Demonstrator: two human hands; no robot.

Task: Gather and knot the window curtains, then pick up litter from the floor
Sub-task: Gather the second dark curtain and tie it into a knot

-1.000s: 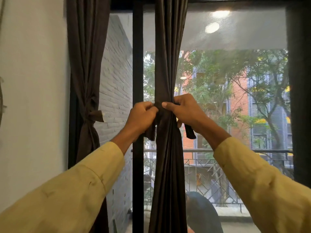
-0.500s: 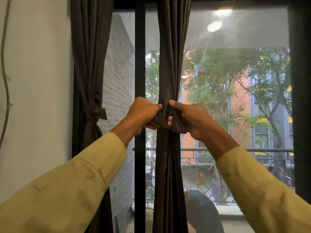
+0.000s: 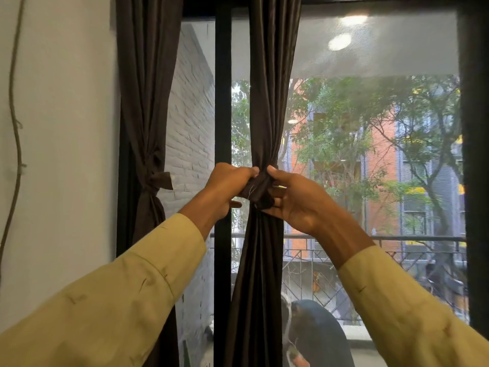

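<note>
My left hand (image 3: 229, 186) and right hand (image 3: 293, 200) grip the middle curtain (image 3: 270, 102) knot (image 3: 258, 188) from opposite sides, so pulling apart should cinch it.

dark sheeny cloth curtain (image 3: 267, 102), rough brick wall (image 3: 190, 128)

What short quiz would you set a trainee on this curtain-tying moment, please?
1. True or false: the left curtain is already tied at its middle.
2. Which thing do the left hand and the right hand grip? A, the cord on the wall; B, the knot on the middle curtain; C, the balcony railing.
3. Fill in: both sleeves are ___ in colour.
Key: 1 true; 2 B; 3 yellow.
</note>
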